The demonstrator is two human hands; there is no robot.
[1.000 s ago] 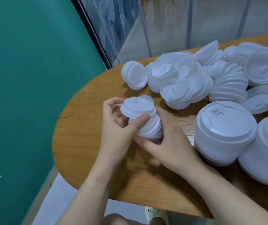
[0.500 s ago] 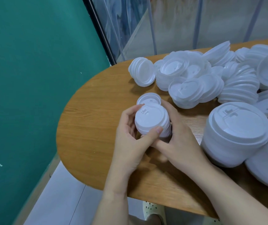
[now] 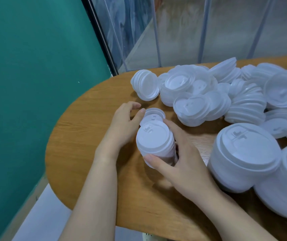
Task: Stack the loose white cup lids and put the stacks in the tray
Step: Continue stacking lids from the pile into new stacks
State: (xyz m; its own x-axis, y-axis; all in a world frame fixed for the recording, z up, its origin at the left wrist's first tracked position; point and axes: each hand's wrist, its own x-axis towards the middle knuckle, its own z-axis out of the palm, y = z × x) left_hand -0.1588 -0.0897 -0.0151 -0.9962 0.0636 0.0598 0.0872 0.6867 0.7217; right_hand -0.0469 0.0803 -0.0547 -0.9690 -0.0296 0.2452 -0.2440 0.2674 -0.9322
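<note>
Crowding the small stack (image 3: 154,143) pinched in right-hand fingers (image 3: 152,158): heaped loose lids (image 3: 191,98), left fingers (image 3: 136,117) spread.

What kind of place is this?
Probably a small packing or café back room: heaps of white cup lids cover a wooden table beside a clear plastic strip curtain.
</note>
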